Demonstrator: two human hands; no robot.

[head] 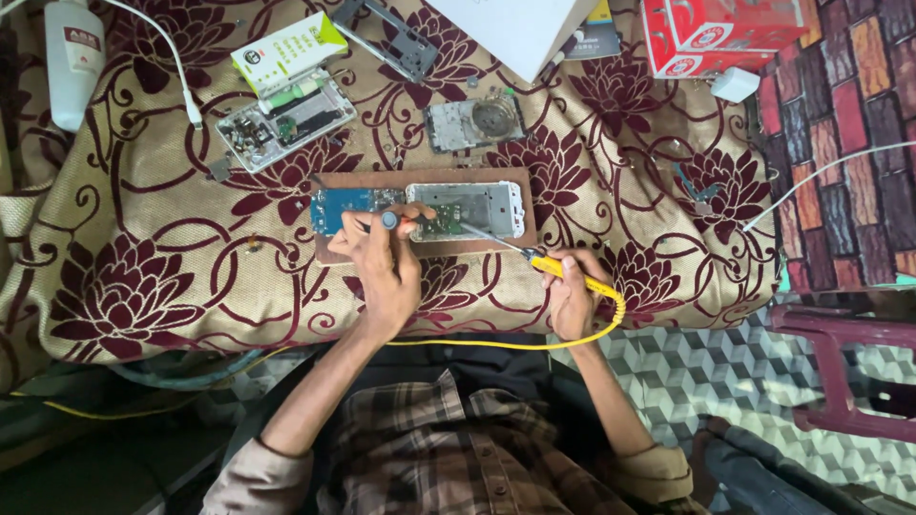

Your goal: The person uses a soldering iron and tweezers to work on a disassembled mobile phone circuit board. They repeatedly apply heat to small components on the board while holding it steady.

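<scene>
Yellow-handled soldering iron (549,265), thin metal tip

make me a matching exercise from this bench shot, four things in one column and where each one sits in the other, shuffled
Things:
1. soldering iron
2. white bottle
3. red box
4. blue circuit board

Places:
A. far left corner of the cloth
B. on the brown board, under the left hand
C. far right edge of the cloth
D. in the right hand, tip at the phone frame

Pairs: 1-D, 2-A, 3-C, 4-B
</scene>
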